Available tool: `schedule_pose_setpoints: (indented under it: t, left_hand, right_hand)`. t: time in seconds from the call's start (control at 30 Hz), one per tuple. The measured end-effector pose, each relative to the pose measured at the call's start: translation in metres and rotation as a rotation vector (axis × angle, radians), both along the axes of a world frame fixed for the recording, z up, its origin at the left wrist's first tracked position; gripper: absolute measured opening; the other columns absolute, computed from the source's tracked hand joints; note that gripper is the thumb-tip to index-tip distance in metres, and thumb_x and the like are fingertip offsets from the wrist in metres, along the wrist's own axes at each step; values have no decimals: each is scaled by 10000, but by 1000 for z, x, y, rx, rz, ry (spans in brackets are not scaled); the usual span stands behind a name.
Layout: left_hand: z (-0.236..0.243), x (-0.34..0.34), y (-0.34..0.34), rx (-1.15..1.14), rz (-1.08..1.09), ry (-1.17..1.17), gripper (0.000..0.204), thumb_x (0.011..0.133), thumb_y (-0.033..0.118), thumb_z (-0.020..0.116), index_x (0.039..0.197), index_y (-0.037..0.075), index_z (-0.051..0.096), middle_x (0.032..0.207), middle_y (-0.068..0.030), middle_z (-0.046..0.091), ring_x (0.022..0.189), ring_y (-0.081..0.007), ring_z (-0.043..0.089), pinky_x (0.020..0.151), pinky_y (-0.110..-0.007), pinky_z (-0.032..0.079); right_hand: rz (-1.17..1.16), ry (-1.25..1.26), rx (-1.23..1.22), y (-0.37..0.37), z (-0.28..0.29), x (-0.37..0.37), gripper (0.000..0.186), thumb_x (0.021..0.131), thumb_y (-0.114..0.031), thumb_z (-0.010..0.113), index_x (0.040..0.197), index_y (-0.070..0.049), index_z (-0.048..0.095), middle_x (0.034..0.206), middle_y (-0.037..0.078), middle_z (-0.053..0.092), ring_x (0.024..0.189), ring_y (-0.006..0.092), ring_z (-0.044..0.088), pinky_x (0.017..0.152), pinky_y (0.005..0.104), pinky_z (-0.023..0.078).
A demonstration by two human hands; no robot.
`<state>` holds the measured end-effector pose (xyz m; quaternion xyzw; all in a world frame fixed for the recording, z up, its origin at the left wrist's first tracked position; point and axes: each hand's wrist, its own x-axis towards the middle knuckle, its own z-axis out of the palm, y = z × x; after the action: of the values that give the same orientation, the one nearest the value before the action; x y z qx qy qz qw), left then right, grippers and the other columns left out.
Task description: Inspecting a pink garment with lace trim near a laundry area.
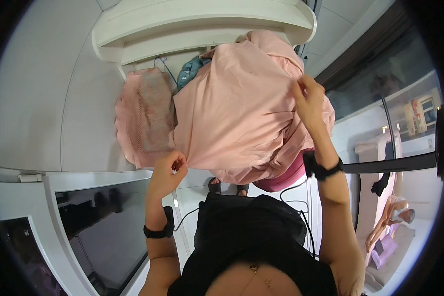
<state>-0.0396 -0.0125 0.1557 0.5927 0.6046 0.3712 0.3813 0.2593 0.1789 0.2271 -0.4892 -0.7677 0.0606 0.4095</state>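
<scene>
A large pale pink cloth [237,103], like a bed sheet, lies bunched and creased in front of me, spread between my hands. My left hand [168,172] is closed in a pinch on its near left edge, pulling the fabric into folds. On the far right side, my right hand [309,101] pinches the same sheet with bent fingers. Left of the sheet, a pink patterned cloth with a ruffled edge [150,118] hangs down. Some blue patterned fabric [190,70] peeks out behind the sheet, beside a thin blue hanger [166,69].
A white shelf [207,19] stands at the far side. Under the sheet's near right edge sits a dark pink rounded object [286,175]. Black cables [308,232] run beside me. A glass door [108,232] is at the lower left; another person [397,212] is at the right.
</scene>
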Motion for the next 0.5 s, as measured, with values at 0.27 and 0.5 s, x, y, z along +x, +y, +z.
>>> schedule_pose_setpoints:
  t: [0.27,0.5]
  left_hand:
    - [-36,35,0,-110,-264,344,109,672,63,565,717,11,480,610,-125,526,576,-276,517,550,-346,396]
    - [34,95,74,331,3,364,213,678,74,596,872,43,516,816,-122,516,748,-293,501,646,-395,400]
  right_hand:
    - [-84,-161,-240,-67,-61,67,104,701,-58,521,626,-8,469,588,152,493,571,312,509,559,373,359]
    - [-50,-202,-202,-80,-68,55,78,719,-75,515,665,-40,471,626,114,506,645,283,493,637,377,306]
